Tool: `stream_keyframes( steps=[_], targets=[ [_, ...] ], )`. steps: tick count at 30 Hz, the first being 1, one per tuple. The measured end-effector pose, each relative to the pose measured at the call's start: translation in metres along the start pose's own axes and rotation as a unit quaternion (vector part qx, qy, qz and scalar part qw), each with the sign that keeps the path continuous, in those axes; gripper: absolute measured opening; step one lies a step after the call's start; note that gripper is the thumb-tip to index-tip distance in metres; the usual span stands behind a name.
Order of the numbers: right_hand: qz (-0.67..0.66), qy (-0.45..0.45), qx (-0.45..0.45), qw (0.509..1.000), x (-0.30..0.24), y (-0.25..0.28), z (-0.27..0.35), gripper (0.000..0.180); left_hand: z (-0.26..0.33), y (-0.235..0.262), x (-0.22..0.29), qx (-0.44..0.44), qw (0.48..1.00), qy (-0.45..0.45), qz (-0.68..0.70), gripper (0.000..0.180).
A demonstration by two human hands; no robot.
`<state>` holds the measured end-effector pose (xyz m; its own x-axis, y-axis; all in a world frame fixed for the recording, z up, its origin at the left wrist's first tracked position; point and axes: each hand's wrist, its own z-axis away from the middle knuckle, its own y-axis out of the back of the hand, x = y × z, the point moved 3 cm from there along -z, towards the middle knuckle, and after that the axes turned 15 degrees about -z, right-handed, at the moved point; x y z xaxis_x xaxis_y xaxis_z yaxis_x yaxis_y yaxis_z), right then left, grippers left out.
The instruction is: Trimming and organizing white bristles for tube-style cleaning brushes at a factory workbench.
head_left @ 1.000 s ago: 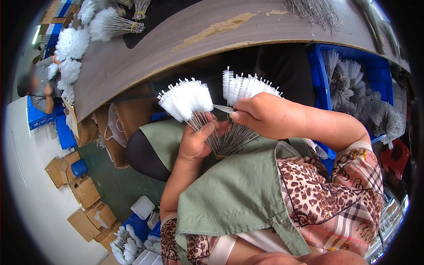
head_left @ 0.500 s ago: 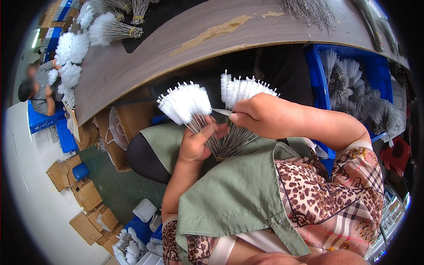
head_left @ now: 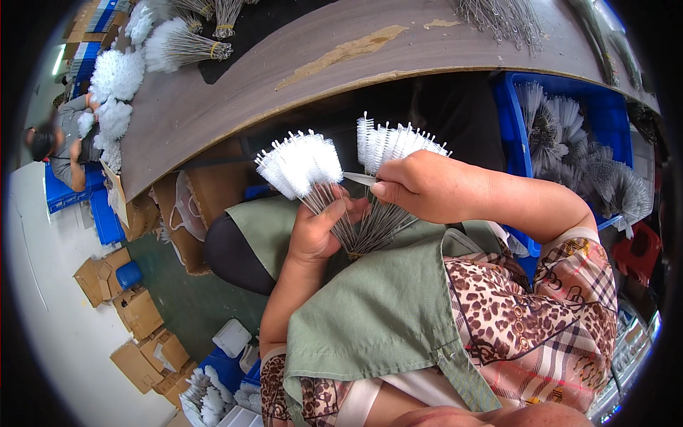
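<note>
My left hand (head_left: 319, 226) is closed round the wire stems of a bundle of white-bristled tube brushes (head_left: 300, 165). The bundle spreads into two fans, one on either side of a gap. A yellow band (head_left: 358, 255) ties the stem ends together over my lap. Over the right fan (head_left: 398, 146), my right hand (head_left: 421, 185) pinches a slim pointed metal tool (head_left: 361, 178), perhaps tweezers. Its tip points left into the gap, near the bristles of the left fan. My right fingers hide the tool's rear part and some of the brushes.
Beyond my hands runs a worn table edge (head_left: 299, 99). Banded brush bundles (head_left: 188, 47) and loose wire stems (head_left: 501, 20) lie on it. A blue crate (head_left: 514, 128) of brushes stands at right. Cardboard boxes (head_left: 139, 313) line the left floor; a co-worker (head_left: 70, 142) sits far left.
My hands, the brushes and the pointed tool stay almost still. At far left the co-worker's head has shifted slightly.
</note>
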<state>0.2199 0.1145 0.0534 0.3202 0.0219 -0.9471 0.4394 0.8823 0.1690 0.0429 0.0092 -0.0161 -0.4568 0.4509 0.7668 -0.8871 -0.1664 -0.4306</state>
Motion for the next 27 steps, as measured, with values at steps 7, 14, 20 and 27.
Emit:
stream_keyframes(
  steps=[7,14,20,27],
  targets=[
    [-0.009,0.021,0.006,1.000,0.002,0.001,0.000,0.033,0.000,-0.001,0.000,-0.005,1.000,-0.012,0.006,0.009],
    [-0.015,0.019,-0.036,0.999,-0.003,0.005,0.005,0.032,0.000,-0.005,0.004,-0.004,1.000,-0.008,0.002,0.010],
    [0.011,0.038,-0.096,0.995,-0.015,0.024,0.015,0.033,0.001,-0.005,0.002,0.001,1.000,-0.006,-0.022,0.011],
    [-0.065,0.240,0.144,0.958,-0.021,0.065,-0.001,0.047,0.001,-0.008,0.004,-0.003,1.000,0.004,-0.023,0.013]
  ],
)
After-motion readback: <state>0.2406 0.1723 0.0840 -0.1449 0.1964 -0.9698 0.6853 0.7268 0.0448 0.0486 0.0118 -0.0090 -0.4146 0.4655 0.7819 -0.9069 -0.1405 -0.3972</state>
